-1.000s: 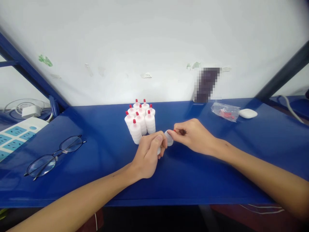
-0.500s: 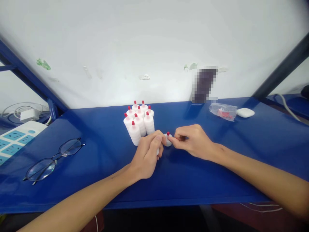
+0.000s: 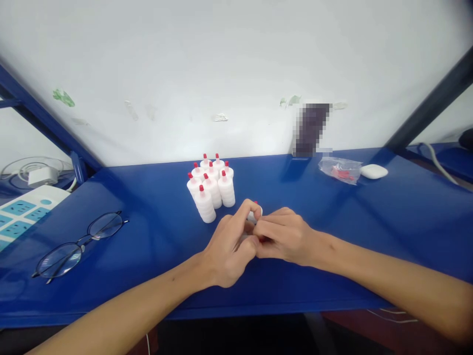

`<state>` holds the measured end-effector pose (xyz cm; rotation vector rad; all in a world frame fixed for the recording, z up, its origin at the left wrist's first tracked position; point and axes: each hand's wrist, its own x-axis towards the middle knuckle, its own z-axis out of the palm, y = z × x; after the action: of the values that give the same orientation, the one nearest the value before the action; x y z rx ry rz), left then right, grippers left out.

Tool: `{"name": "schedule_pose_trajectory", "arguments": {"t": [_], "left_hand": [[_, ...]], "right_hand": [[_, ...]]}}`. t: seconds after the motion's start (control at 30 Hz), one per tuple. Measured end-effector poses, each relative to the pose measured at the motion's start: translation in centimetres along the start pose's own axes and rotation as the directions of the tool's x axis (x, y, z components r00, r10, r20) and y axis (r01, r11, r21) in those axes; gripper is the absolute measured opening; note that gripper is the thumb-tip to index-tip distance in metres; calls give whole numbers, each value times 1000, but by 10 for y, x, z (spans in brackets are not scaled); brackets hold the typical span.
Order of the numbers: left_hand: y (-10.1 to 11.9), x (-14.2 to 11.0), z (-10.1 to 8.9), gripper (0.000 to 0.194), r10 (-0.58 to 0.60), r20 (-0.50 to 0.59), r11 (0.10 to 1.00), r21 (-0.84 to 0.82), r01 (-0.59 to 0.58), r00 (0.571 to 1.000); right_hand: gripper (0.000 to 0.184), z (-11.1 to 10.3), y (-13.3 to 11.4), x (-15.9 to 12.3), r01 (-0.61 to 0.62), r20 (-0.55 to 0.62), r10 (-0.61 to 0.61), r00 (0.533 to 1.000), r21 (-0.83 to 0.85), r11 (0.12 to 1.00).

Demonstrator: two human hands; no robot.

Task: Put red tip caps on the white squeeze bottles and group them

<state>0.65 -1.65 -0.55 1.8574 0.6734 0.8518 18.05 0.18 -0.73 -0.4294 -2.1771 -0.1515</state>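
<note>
A white squeeze bottle (image 3: 254,215) with a red tip lies between my hands, mostly covered by fingers. My left hand (image 3: 231,249) is curled around it, index finger arched over its upper part and thumb low in front. Bent and closed, my right hand (image 3: 283,234) presses its fingers against the bottle and meets the left thumb; its fingertips are partly hidden. Just left of and behind my hands stands a cluster of several like bottles (image 3: 210,190), upright, with red-capped nozzles.
The blue tabletop (image 3: 155,197) meets a white wall. A clear bag with red pieces (image 3: 340,171) and a white rounded case (image 3: 373,171) lie at back right, near a blurred dark upright object (image 3: 312,129). Eyeglasses (image 3: 79,245) and a power strip (image 3: 31,209) are at left.
My right hand has moved left and nearer, from the bottle's red tip to its body against my left hand. The left index finger has lifted and arched; the thumb has come down.
</note>
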Motion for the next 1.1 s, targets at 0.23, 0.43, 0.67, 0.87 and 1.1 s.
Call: {"name": "schedule_pose_trajectory", "arguments": {"t": [0.23,0.43,0.67,0.87,1.1], "left_hand": [[14,2,-3,16,3,59,996,86,-8,998],[10,0,-2,21,-11,33,1000,18,10,999],[3,-2,0,21,-35,6,999,-14,35,999],[9,0,-2,23,-33,35,999,9,33,999],[1,-2,-2,21,-6,55,999,-45,9,998]], "right_hand": [[28,1,-1,0,26,70,-26,997,-1,1000],[31,2,-2,-1,31,68,-30,997,-26,999],[35,3,-3,-1,35,81,-34,996,-15,999],[38,3,-4,-1,32,84,-32,996,2,999],[35,2,-2,1,48,63,-48,997,-2,999]]}}
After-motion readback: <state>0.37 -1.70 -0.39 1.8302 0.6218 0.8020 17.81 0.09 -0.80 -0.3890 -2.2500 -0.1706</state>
